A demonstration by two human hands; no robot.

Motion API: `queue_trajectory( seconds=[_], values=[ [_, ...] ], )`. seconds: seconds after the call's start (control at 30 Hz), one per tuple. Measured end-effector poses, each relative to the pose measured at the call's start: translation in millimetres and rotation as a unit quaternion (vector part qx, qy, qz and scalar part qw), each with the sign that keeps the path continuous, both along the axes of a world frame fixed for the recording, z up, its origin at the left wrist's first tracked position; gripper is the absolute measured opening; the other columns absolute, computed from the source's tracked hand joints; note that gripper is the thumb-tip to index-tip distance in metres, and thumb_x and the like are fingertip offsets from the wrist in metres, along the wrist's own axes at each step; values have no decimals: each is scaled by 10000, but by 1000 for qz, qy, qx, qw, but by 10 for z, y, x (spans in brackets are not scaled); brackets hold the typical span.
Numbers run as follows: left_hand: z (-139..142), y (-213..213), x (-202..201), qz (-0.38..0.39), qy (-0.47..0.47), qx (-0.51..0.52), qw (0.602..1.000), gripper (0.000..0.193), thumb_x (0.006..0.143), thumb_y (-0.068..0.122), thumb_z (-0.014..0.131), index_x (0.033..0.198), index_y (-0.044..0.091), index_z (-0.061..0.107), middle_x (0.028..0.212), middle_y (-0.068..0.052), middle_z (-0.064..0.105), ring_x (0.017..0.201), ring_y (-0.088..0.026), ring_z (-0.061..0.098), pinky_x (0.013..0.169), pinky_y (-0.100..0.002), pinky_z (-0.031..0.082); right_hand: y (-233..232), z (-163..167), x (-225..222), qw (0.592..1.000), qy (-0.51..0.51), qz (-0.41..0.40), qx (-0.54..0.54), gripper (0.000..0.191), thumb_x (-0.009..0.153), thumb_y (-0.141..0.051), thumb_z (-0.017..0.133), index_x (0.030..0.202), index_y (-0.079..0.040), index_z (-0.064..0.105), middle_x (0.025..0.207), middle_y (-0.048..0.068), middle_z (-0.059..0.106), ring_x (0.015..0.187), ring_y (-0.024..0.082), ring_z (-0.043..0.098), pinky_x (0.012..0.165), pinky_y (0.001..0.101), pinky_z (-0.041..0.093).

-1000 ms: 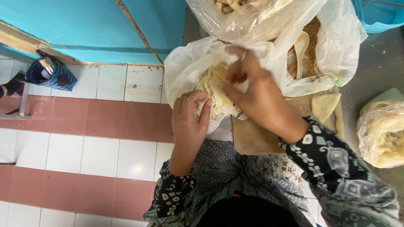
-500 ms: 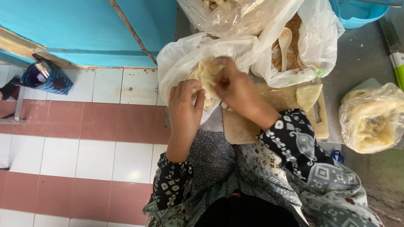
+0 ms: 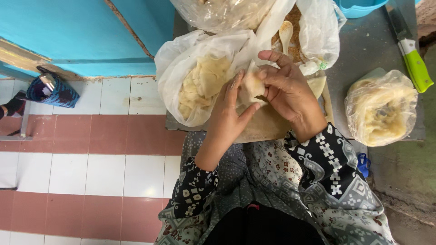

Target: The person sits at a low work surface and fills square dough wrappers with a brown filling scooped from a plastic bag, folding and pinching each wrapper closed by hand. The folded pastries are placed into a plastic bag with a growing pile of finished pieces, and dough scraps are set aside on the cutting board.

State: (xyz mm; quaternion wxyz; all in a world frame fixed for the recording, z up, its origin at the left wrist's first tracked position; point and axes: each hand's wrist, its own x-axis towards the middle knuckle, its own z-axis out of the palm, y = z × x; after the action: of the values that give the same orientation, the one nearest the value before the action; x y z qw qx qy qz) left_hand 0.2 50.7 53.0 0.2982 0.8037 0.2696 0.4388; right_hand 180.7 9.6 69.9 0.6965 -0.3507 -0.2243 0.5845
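Both hands pinch 1 small pale folded dough piece (image 3: 251,85) between them above the brown wooden board (image 3: 263,127): left hand (image 3: 229,113) below-left, right hand (image 3: 286,88) closer, fingers curled over it. White plastic bag of dough sheets (image 3: 200,81) lies just left.

The blue basin (image 3: 363,7) is cut off at the top edge; the right hand (image 3: 288,88) perhaps hides part of the dough piece (image 3: 251,86).

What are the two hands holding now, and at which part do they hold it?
Both hands, left hand and right hand, hold one pale dough piece between them, pinched at its edges by the fingers.
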Motion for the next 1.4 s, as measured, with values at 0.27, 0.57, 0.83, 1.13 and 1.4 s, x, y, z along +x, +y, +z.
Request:
queue_trajectory(
  seconds=[0.27,0.57,0.83,1.13,1.4],
  values=[
    [-194,82,-98,3,62,-84,995,320,966,18,684,1281,79,687,1211,-125,732,990,-272,779,834,-348,638,-409,67,365,994,17,-102,45,459,1011,122,599,1449,45,483,1269,133,718,1036,200,733,903,320,606],
    [206,46,37,16,93,25,995,485,1039,169,708,1469,22,540,1468,-214,549,1348,-340,584,1129,-371,505,-741,133,208,990,-14,-122,71,505,1037,116,589,1519,15,471,1132,118,707,1065,190,710,995,346,600],
    [-364,-625,361,-165,-330,-474,799,287,1048,118,720,1268,-27,604,1164,-80,708,1070,-120,662,939,-289,527,-1043,-26,-361,984,27,-178,11,706,920,129,614,1550,-51,349,1214,92,704,1127,187,682,957,318,549],
    [-326,-511,139,-227,-60,-459,857,207,1021,139,672,1154,-19,666,925,19,683,790,-12,611,656,-189,497,-1364,-302,-44,992,-14,-128,7,714,928,164,668,1576,28,401,1043,124,693,994,176,671,914,283,545],
    [-254,-476,401,-64,108,-140,982,144,986,137,704,1082,32,715,935,-108,714,758,-225,715,675,-322,547,-1360,-320,-151,850,-443,-262,-113,589,940,122,687,1469,63,435,1037,112,703,905,145,704,779,256,595]
  ],
)
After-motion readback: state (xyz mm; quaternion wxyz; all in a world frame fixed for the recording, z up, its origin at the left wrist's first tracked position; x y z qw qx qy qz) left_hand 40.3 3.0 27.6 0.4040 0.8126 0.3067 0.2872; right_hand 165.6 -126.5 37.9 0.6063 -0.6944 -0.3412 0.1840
